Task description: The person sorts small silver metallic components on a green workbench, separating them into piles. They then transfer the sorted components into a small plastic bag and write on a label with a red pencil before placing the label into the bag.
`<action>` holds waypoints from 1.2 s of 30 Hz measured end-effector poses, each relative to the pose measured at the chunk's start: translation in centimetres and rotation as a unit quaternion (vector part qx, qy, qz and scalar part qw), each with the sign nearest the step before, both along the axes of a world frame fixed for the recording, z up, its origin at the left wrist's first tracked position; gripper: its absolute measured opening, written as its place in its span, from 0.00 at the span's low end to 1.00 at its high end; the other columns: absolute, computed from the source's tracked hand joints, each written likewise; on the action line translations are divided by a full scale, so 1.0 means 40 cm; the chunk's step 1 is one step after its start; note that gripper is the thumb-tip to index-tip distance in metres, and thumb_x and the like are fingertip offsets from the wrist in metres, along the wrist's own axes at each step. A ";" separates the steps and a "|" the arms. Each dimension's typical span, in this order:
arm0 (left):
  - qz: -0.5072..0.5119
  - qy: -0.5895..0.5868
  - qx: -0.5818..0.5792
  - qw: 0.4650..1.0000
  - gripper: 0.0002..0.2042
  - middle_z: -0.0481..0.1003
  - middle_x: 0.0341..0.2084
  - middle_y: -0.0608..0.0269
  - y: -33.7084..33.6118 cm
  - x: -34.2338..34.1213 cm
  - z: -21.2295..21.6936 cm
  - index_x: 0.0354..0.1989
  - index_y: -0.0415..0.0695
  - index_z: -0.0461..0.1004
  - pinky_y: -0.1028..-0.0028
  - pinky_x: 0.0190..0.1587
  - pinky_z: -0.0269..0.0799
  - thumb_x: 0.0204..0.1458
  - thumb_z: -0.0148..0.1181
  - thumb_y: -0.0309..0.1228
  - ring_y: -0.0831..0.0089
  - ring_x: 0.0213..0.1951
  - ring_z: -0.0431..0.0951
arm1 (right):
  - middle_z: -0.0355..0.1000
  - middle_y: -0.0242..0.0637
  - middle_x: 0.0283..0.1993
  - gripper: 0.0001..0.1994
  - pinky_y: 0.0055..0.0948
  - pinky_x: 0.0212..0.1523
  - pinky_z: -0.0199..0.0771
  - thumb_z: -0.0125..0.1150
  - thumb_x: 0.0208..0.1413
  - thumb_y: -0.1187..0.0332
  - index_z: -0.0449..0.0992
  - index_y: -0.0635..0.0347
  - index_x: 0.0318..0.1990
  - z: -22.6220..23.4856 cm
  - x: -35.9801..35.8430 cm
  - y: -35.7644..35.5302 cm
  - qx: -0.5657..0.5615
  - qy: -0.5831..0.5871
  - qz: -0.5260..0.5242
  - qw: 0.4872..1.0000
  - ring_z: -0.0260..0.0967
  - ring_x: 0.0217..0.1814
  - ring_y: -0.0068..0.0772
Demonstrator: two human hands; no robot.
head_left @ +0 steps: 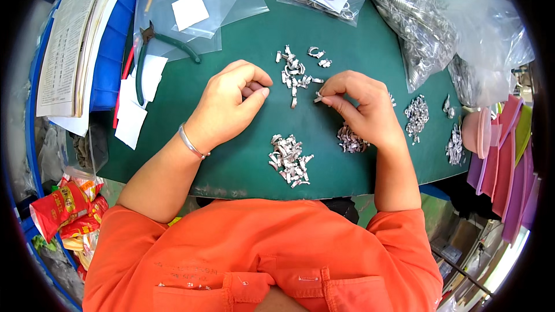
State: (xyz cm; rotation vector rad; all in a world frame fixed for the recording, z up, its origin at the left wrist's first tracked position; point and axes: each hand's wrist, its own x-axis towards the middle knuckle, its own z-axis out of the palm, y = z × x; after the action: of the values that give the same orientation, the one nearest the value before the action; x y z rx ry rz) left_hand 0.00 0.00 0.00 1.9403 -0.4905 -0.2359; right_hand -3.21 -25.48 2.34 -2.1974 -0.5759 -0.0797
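Observation:
On the green table mat (pixel 243 156), my left hand (pixel 228 104) rests with its fingers curled closed; whether it holds anything I cannot tell. My right hand (pixel 358 107) pinches a small silver metal clip (pixel 318 98) between thumb and fingertips. Between the two hands, a little farther away, lies a loose scatter of small silver clips (pixel 295 72). A second pile of silver clips (pixel 289 159) sits near the mat's front edge. A third small heap of clips (pixel 350 138) lies under my right wrist.
More silver parts (pixel 416 115) lie at the right. Clear plastic bags of metal pieces (pixel 428 29) fill the back right. Green-handled pliers (pixel 167 46), empty bags and paper slips lie at back left, beside a stack of papers (pixel 75 34). Coloured pieces (pixel 509 162) hang at the right edge.

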 end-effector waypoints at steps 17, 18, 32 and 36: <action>-0.002 0.004 0.014 1.000 0.05 0.74 0.37 0.62 0.003 -0.002 0.008 0.37 0.35 0.76 0.79 0.39 0.74 0.52 0.59 0.19 0.77 0.35 0.77 | 0.78 0.51 0.37 0.03 0.32 0.38 0.84 0.57 0.58 0.82 0.73 0.68 0.39 0.009 -0.009 -0.016 0.461 0.365 0.004 0.809 0.80 0.35 0.38; -0.003 0.005 0.007 1.000 0.05 0.74 0.37 0.62 0.002 -0.001 0.005 0.37 0.35 0.76 0.79 0.39 0.74 0.52 0.59 0.20 0.77 0.35 0.77 | 0.78 0.51 0.38 0.03 0.33 0.36 0.84 0.57 0.58 0.81 0.73 0.67 0.38 0.003 -0.009 -0.022 0.472 0.378 0.007 0.796 0.80 0.34 0.39; -0.006 0.017 0.014 1.000 0.05 0.74 0.38 0.63 0.000 -0.001 -0.002 0.39 0.35 0.75 0.79 0.42 0.73 0.54 0.59 0.19 0.78 0.38 0.77 | 0.76 0.38 0.32 0.05 0.29 0.35 0.74 0.62 0.46 0.83 0.77 0.65 0.31 0.089 -0.040 -0.147 -0.018 0.214 0.079 0.974 0.76 0.35 0.33; -0.001 0.013 0.027 1.000 0.05 0.74 0.38 0.63 0.004 0.000 0.000 0.39 0.35 0.75 0.80 0.42 0.73 0.54 0.59 0.19 0.78 0.38 0.77 | 0.76 0.40 0.31 0.05 0.32 0.34 0.74 0.63 0.45 0.82 0.77 0.65 0.31 0.078 -0.038 -0.142 -0.046 0.145 0.103 0.983 0.75 0.33 0.38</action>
State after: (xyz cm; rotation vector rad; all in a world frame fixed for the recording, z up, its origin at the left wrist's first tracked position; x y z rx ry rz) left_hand -0.01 0.16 0.01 1.9867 -0.4729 -0.2780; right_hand -4.71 -31.17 5.48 -2.1717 -0.6465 0.3763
